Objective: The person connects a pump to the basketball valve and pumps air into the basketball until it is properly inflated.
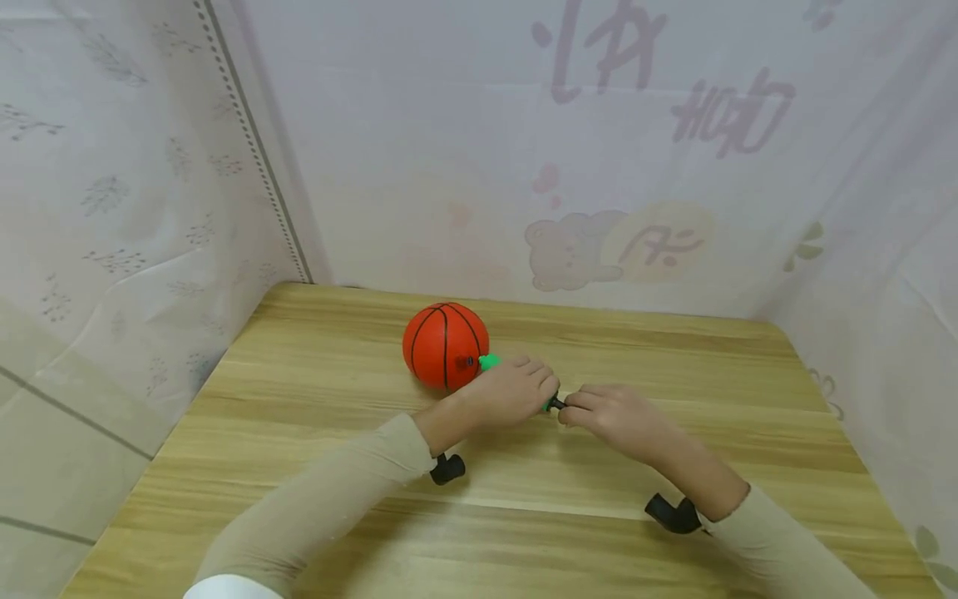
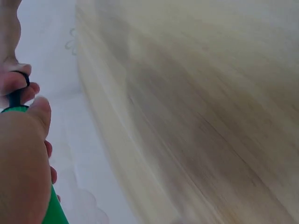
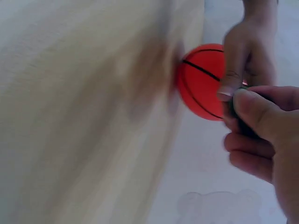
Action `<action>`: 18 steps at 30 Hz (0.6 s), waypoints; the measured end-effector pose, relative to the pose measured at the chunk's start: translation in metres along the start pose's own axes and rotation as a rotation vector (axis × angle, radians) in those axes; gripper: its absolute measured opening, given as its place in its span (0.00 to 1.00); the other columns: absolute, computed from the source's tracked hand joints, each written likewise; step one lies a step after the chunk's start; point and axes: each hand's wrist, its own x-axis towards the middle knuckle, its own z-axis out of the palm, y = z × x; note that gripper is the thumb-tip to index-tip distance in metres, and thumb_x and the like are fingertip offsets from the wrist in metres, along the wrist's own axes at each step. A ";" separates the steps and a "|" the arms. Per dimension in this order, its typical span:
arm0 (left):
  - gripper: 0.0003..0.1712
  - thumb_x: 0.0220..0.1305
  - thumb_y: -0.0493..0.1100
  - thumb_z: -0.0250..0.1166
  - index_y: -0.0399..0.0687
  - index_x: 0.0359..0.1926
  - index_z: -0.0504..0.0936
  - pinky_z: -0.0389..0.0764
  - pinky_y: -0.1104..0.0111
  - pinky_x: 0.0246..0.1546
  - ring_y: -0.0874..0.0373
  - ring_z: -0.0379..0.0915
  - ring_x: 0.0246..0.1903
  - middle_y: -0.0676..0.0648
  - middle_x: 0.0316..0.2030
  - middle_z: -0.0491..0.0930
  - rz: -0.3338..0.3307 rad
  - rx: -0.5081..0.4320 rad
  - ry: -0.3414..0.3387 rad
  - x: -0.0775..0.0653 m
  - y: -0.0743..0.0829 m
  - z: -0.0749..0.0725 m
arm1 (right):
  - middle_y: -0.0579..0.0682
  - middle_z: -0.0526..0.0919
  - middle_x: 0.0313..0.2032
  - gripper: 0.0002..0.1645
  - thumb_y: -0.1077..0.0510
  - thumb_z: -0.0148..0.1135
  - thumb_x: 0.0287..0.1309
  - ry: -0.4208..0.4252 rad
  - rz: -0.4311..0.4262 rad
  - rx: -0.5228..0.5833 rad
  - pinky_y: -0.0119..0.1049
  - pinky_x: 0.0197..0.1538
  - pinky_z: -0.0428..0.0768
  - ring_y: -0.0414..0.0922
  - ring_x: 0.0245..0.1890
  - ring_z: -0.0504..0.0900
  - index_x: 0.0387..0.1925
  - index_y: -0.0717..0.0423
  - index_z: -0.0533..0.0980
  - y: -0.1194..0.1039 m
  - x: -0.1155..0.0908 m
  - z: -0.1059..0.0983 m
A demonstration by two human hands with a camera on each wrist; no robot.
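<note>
A small red-orange basketball [image 1: 440,343] with black lines sits on the wooden table. My left hand [image 1: 518,391] is wrapped round the body of a green hand pump [image 1: 490,362], whose front end points right at the ball's side, near a dark mark. In the left wrist view more of the green pump body [image 2: 55,213] shows below the fingers. My right hand [image 1: 615,418] pinches the pump's black handle [image 2: 16,95] between thumb and fingers, close behind the left hand. The right wrist view shows the ball [image 3: 200,86] beyond both hands, partly covered by the left one.
The wooden table [image 1: 314,366] ends at a pale printed cloth [image 1: 419,166] hanging behind it and along both sides. A black angled piece [image 1: 447,469] shows under the left wrist, and another black piece [image 1: 672,513] beside the right wrist.
</note>
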 end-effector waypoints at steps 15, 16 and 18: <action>0.10 0.79 0.48 0.54 0.46 0.48 0.72 0.72 0.72 0.50 0.60 0.69 0.45 0.52 0.45 0.76 -0.009 -0.043 -0.014 -0.008 -0.010 0.000 | 0.46 0.83 0.37 0.27 0.58 0.31 0.83 0.071 0.012 -0.013 0.32 0.36 0.81 0.41 0.33 0.81 0.39 0.54 0.80 -0.017 -0.049 -0.021; 0.10 0.79 0.47 0.54 0.46 0.49 0.72 0.72 0.72 0.51 0.60 0.70 0.46 0.52 0.46 0.76 -0.011 -0.043 -0.017 -0.008 -0.011 0.001 | 0.46 0.83 0.38 0.28 0.58 0.31 0.83 0.070 0.016 -0.013 0.32 0.36 0.82 0.41 0.34 0.82 0.38 0.54 0.80 -0.018 -0.052 -0.023; 0.08 0.79 0.45 0.54 0.46 0.49 0.73 0.72 0.72 0.50 0.60 0.70 0.46 0.52 0.46 0.77 -0.011 -0.035 -0.019 -0.009 -0.011 0.001 | 0.46 0.84 0.38 0.29 0.57 0.32 0.83 0.072 0.019 -0.007 0.32 0.36 0.82 0.41 0.34 0.82 0.38 0.53 0.81 -0.020 -0.057 -0.026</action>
